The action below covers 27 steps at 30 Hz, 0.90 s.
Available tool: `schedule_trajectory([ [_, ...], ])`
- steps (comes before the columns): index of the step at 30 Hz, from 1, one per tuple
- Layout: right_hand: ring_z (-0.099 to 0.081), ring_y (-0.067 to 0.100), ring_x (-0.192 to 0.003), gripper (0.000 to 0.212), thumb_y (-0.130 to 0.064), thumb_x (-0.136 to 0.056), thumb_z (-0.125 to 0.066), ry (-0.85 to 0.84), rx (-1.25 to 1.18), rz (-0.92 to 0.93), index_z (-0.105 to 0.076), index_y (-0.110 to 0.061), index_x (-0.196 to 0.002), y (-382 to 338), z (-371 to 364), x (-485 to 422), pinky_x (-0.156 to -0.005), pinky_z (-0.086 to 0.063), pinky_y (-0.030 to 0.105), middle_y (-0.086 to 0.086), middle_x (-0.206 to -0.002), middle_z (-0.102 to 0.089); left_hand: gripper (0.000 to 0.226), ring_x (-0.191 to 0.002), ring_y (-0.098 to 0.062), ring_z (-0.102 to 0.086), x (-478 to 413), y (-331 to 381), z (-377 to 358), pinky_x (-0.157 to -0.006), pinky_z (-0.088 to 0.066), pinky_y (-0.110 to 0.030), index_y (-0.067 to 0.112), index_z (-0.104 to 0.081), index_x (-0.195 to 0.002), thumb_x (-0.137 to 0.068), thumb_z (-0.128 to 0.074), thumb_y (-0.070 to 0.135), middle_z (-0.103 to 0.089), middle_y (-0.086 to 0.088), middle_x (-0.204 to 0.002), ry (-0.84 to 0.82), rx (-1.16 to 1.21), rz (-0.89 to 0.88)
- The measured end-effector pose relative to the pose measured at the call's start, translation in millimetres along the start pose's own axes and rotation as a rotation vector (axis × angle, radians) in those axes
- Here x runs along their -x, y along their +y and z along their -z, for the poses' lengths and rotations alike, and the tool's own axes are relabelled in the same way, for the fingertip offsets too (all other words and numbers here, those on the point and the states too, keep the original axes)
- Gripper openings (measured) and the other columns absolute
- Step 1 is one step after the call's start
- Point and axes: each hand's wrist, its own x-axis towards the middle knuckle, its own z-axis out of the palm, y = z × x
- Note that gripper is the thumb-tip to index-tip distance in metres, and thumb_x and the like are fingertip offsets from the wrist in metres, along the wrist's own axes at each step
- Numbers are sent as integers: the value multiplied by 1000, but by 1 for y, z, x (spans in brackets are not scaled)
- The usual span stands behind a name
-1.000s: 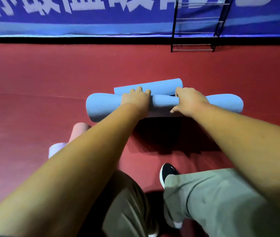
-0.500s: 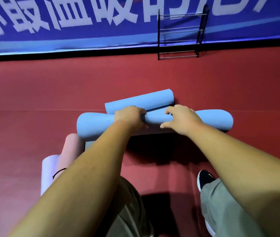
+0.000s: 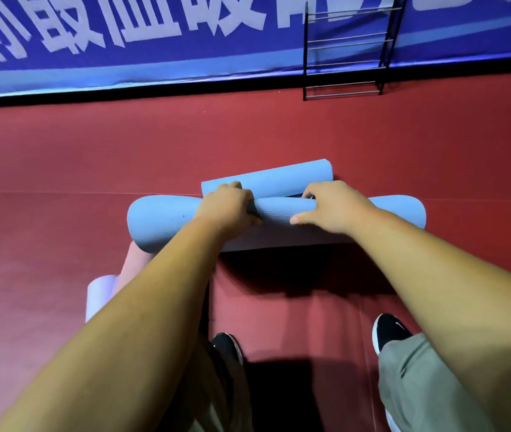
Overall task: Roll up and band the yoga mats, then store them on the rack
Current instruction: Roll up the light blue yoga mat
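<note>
A light blue yoga mat (image 3: pixel 160 222) lies rolled across the red floor in front of me, squeezed thin at its middle and flaring at both ends. My left hand (image 3: pixel 227 207) grips the roll left of centre, fingers curled over its far side. My right hand (image 3: pixel 332 205) grips it right of centre, thumb toward me. A second rolled blue mat (image 3: pixel 282 177) lies just behind, touching the first. A pink rolled mat (image 3: pixel 131 263) and a lilac one (image 3: pixel 100 294) lie at my lower left, partly hidden by my left arm. The black rack (image 3: pixel 346 48) stands by the far wall.
A blue banner (image 3: pixel 154 51) with white lettering runs along the back wall. My black shoes (image 3: pixel 386 330) and grey trousers (image 3: pixel 419 385) are below the mats. Open red floor (image 3: pixel 61 166) lies between the mats and the rack.
The view has tilted up and to the left, so the rack sits further right. Both hands stay on the blue roll, and my right hand's fingers have curled further round it.
</note>
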Motion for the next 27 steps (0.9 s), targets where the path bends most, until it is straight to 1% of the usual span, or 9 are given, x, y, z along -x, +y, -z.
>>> schedule_trajectory([
  [3,-61,28,-106,57,-71,-82,-77,6,-4,17,-65,-28,-117,2,0,-8,-78,-46,37,-2,-109,-62,39,-110,-35,-57,-6,-3,-2,-80,-41,-41,21,-48,-95,-92,-76,49,-51,-4,-105,-44,26,-21],
  [6,-58,31,-115,53,-68,-92,-68,-8,94,99,-61,-21,-117,6,-4,-13,-89,-48,42,3,-121,-66,42,-108,-34,-58,-10,-3,-7,-77,-36,-40,20,-44,-97,-95,-71,52,-59,-7,-113,-61,-1,-23],
  [8,-54,34,-122,48,-63,-100,-59,-18,166,113,-54,-18,-115,6,-8,-15,-94,-43,45,6,-126,-63,46,-107,-33,-59,-14,-5,-6,-76,-36,-40,20,-48,-101,-90,-76,54,-62,-7,-114,-36,12,-37],
  [11,-54,36,-122,45,-64,-102,-53,-24,176,84,-45,-20,-106,10,-9,-15,-89,-38,46,9,-127,-62,54,-107,-33,-57,-19,-8,-1,-75,-38,-39,18,-58,-110,-80,-85,54,-62,-6,-113,75,30,-100],
  [16,-58,36,-116,49,-67,-97,-58,-27,176,84,-44,-20,-106,14,-8,-15,-82,-37,43,10,-124,-63,50,-115,-33,-56,-19,-3,-2,-82,-34,-42,21,-58,-115,-91,-69,63,-61,-6,-116,148,-134,-125],
  [20,-56,35,-122,59,-59,-86,-77,-70,246,92,-44,-20,-115,18,-13,-17,-88,-40,44,8,-131,-60,54,-111,-34,-60,-20,-3,-9,-77,-34,-40,18,-42,-101,-96,-61,68,-62,-10,-118,-6,-107,-100],
  [23,-58,37,-124,65,-55,-80,-85,-94,270,97,-42,-20,-114,19,-19,-18,-86,-42,44,11,-133,-61,61,-107,-35,-61,-20,-5,-10,-75,-37,-41,17,-40,-101,-93,-64,72,-62,-12,-112,-111,-69,-87],
  [25,-60,36,-119,66,-55,-77,-87,-105,262,106,-43,-19,-111,17,-23,-18,-80,-43,42,10,-127,-64,68,-107,-35,-60,-17,-5,-9,-76,-39,-40,17,-43,-103,-84,-72,76,-61,-11,-110,-171,-104,-77],
  [27,-61,34,-107,65,-56,-73,-89,-141,252,101,-43,-21,-103,13,-25,-18,-77,-46,42,8,-113,-64,75,-111,-34,-62,-13,-4,-10,-77,-41,-38,17,-49,-108,-73,-84,73,-65,-12,-117,-232,-167,-78],
])
